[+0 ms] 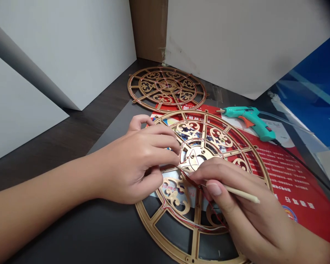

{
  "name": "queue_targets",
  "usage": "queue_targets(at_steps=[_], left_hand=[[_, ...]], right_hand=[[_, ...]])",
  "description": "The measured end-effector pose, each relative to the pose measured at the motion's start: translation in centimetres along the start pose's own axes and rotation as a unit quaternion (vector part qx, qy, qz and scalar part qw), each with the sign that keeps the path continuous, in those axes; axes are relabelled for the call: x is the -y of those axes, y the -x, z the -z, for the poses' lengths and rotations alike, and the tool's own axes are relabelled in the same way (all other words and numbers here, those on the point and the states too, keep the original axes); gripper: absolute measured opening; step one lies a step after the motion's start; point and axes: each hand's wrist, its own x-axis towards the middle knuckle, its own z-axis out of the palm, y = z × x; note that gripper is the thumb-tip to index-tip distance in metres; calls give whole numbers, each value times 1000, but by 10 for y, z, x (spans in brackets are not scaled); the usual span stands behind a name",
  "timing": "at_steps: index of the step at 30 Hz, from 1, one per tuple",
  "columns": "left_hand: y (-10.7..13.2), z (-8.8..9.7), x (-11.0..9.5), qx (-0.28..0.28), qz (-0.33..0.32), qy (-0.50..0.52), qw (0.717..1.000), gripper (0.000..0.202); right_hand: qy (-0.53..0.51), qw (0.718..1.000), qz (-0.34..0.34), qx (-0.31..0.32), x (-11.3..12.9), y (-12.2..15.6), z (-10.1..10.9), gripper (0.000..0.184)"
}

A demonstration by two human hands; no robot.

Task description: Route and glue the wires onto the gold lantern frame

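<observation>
A large gold-coloured fretwork wheel (154, 229) with scrolled openings lies flat under both hands, with thin red and silver wires running along its spokes. My left hand (134, 161) presses its fingertips against the wheel's central hub (199, 152). My right hand (236, 209) grips a thin wooden stick (242, 192), and the stick's pointed end reaches the hub. Part of the hub and the lower spokes lie hidden behind my fingers. A second, similar wheel (167, 88) lies flat beyond them, out of reach of my fingers.
A teal and orange hot glue gun (250, 119) lies on a red printed sheet (288, 179) to the right. Beneath everything is a dark tabletop (57, 146). White boards (71, 47) and a cardboard box (148, 29) stand behind, with a blue panel (313, 73) at right.
</observation>
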Motion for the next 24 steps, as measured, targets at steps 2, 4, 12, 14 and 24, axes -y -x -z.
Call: queue_targets(at_steps=[2, 4, 12, 14, 24], left_hand=[[-1, 0, 1, 1, -14, -7, 1000, 34], [-2, -1, 3, 5, -29, -11, 999, 33], [-8, -2, 7, 44, -57, -49, 996, 32], [-10, -3, 6, 43, -64, -52, 996, 32], [-9, -6, 15, 35, -47, 48, 997, 31]], right_hand=[[-3, 1000, -3, 2, 0, 0, 0, 12], [-6, 1000, -1, 2, -1, 0, 0, 13], [16, 1000, 11, -1, 2, -1, 0, 11], [20, 1000, 16, -3, 3, -2, -1, 12], [48, 997, 57, -4, 4, -5, 0, 14]])
